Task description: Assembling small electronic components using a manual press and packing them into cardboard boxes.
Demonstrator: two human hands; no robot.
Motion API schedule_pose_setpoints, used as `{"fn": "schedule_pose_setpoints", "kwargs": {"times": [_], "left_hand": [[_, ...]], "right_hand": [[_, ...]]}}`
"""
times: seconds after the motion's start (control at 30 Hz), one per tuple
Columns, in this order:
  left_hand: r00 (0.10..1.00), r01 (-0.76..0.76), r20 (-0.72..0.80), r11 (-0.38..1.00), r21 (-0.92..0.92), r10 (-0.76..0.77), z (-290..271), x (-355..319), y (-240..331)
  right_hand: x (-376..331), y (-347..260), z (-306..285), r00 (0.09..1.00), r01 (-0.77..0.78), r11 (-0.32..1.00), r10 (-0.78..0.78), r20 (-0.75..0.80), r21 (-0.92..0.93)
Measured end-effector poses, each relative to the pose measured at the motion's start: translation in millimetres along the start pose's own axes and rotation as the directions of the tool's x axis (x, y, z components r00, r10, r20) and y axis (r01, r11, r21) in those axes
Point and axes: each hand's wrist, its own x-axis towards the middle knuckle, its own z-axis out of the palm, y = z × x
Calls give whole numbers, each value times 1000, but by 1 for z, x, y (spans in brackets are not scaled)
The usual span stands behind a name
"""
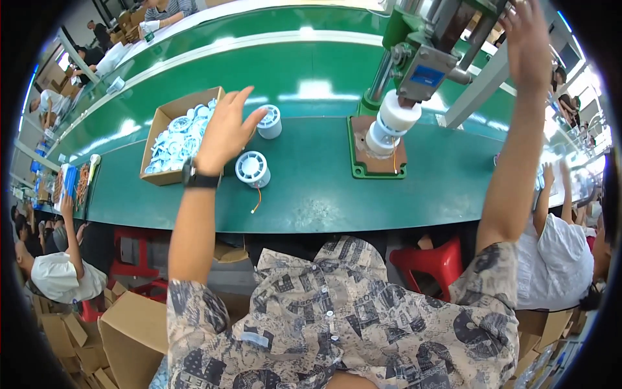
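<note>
My left hand (230, 129) reaches over the right edge of a cardboard box (148, 152) filled with pale blue round plastic parts (178, 139); its fingers are spread and hold nothing. Beside it stand two white cylindrical housings with spoked tops: one (269, 123) near my fingertips, the other (252, 168) closer to me, trailing a short orange wire. High at the right, my right hand (528, 45) closes at the upper end of the press lever (481, 42), partly cut off by the picture's edge. Under the press ram, a white cylinder (389, 123) stands on the base.
The green hand press (424, 71) has a brown base plate (405, 159) with a green rim, on a green table (311, 201). A pale post (476, 97) rises right of it. Co-workers sit at both sides, a red stool (434, 262) stands below, and an open carton (133, 324) is lower left.
</note>
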Motion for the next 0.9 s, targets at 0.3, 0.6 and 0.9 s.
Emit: {"fn": "schedule_pose_setpoints", "kwargs": {"times": [0.3, 0.6, 0.9], "left_hand": [[905, 107, -347, 923, -371, -244, 15, -123, 35], [914, 194, -153, 736, -649, -376, 45, -123, 40], [914, 221, -102, 693, -686, -392, 45, -124, 29]], "right_hand": [[-230, 107, -24, 869, -394, 889, 443, 220, -231], [-219, 103, -24, 951, -261, 950, 284, 127, -170], [1, 27, -13, 985, -169, 950, 169, -23, -263]]}}
